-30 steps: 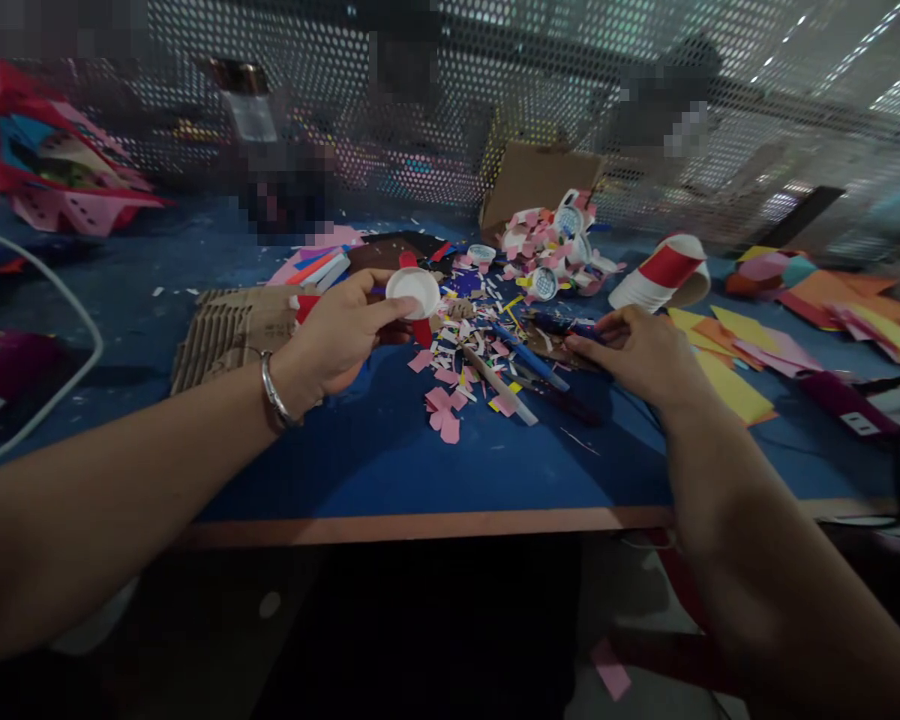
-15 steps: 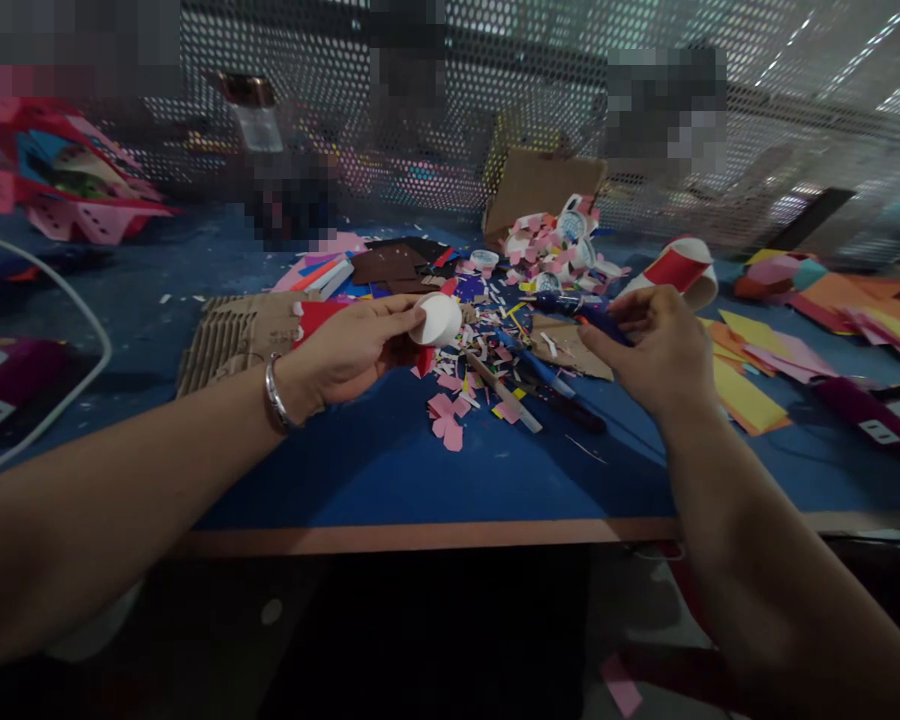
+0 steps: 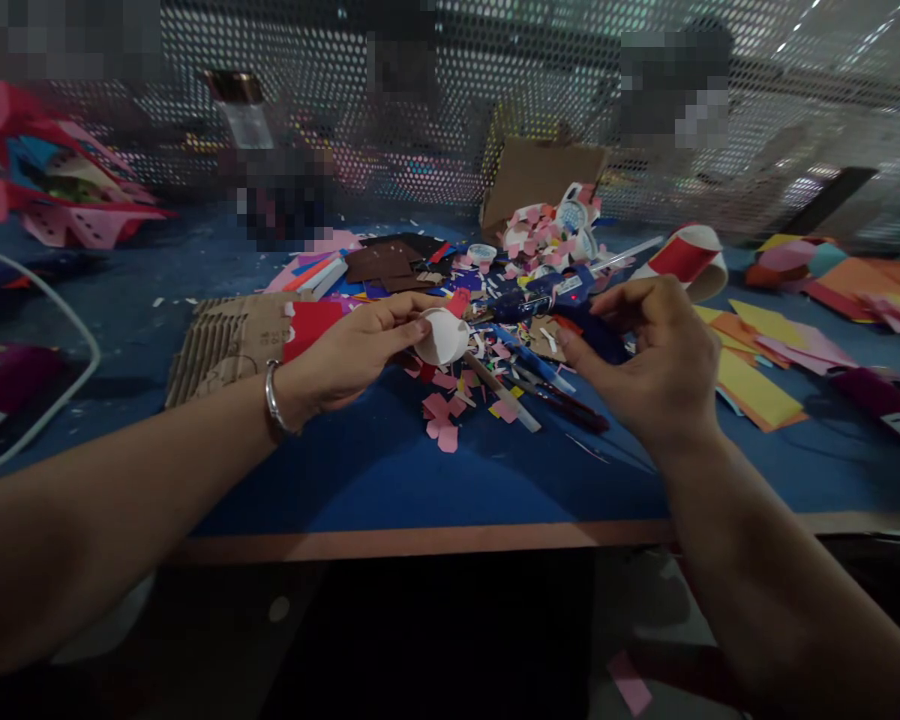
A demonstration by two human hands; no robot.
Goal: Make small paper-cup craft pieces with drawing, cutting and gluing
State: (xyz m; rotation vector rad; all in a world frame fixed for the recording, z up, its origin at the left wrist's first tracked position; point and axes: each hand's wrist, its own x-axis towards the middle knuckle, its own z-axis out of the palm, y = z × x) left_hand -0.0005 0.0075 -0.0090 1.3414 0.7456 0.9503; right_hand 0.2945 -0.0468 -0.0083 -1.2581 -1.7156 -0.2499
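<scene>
My left hand [image 3: 352,350] pinches a small white paper cup [image 3: 441,337] tipped on its side above the blue table [image 3: 360,460]. My right hand [image 3: 656,350] is closed round the grip of a blue glue gun [image 3: 562,290], lifted off the table with its nozzle pointing left toward the cup. A small red light shows on the gun's body. Under both hands lies a heap of pink, yellow and white paper scraps [image 3: 457,400], with pens and sticks [image 3: 529,385] among them.
Corrugated cardboard [image 3: 225,340] lies at the left, a red-and-white paper cup [image 3: 686,260] on its side at the right, and coloured paper sheets [image 3: 757,385] beyond it. A perforated metal screen [image 3: 450,110] closes the back. A white cable [image 3: 60,400] curves at the far left.
My right hand picked the blue glue gun up from the scraps and raised it toward the cup. My left hand tipped the white cup from rim-up onto its side.
</scene>
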